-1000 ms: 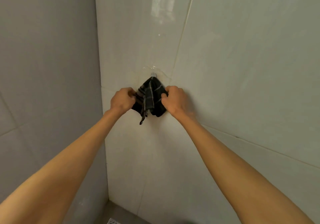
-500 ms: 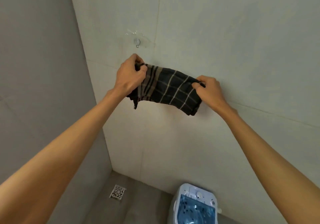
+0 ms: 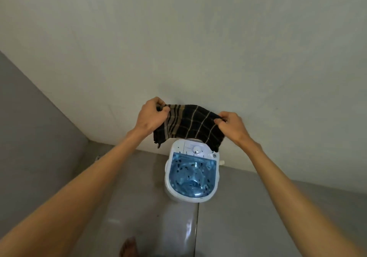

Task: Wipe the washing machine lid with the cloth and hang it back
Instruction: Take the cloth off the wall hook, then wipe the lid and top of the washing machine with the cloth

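A dark plaid cloth with tan stripes is stretched between my two hands in front of the pale wall. My left hand pinches its left end and my right hand pinches its right end. Below the cloth stands a small white washing machine on the floor, seen from above. Its translucent blue lid is speckled with dark spots. A round white dial sits on the panel behind the lid, partly under the cloth's hanging edge. The wall hook is out of view.
The pale tiled wall runs behind the machine and a grey wall closes the corner on the left. The grey tiled floor surrounds the machine. A bare foot shows at the bottom edge.
The cloth came off the hook and was spread out between both hands. My view tilted down, so the hook left the frame and the washing machine came fully into view.
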Action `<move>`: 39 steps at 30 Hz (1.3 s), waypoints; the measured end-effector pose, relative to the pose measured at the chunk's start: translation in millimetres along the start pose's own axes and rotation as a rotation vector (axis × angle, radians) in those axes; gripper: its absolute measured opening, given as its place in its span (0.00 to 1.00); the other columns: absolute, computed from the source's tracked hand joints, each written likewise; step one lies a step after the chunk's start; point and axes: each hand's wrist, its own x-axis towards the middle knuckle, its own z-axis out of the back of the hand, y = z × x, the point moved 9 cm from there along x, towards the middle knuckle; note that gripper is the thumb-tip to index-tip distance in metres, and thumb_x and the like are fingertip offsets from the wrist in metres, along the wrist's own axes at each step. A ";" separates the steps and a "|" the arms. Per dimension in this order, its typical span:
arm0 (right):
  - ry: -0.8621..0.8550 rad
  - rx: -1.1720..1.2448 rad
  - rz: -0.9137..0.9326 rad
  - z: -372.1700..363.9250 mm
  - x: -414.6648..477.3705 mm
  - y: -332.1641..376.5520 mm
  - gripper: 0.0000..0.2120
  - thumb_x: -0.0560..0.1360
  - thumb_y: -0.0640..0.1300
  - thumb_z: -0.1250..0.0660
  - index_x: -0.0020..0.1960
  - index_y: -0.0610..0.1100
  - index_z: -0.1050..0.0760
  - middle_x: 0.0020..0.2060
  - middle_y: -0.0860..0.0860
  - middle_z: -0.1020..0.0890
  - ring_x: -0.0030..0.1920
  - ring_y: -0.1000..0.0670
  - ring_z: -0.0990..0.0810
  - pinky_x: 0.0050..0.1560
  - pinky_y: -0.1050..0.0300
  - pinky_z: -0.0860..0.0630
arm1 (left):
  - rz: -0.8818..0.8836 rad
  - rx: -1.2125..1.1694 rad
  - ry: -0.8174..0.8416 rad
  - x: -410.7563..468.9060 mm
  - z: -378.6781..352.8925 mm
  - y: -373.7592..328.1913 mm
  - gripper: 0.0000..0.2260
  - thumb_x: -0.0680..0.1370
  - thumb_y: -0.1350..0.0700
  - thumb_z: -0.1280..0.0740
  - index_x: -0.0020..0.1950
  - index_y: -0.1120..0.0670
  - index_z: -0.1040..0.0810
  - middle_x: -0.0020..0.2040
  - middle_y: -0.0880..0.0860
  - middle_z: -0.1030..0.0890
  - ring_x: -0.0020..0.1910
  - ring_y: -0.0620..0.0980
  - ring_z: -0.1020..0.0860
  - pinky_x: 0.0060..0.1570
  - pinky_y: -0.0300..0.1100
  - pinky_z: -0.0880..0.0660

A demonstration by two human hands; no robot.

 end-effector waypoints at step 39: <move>0.115 0.551 0.232 -168.2 -105.1 -234.4 0.15 0.80 0.48 0.39 0.62 0.44 0.21 0.59 0.47 0.19 0.62 0.44 0.22 0.60 0.50 0.22 | -0.430 -0.103 0.104 -176.9 -229.2 123.2 0.15 0.70 0.68 0.32 0.55 0.59 0.24 0.41 0.53 0.22 0.41 0.49 0.23 0.42 0.40 0.23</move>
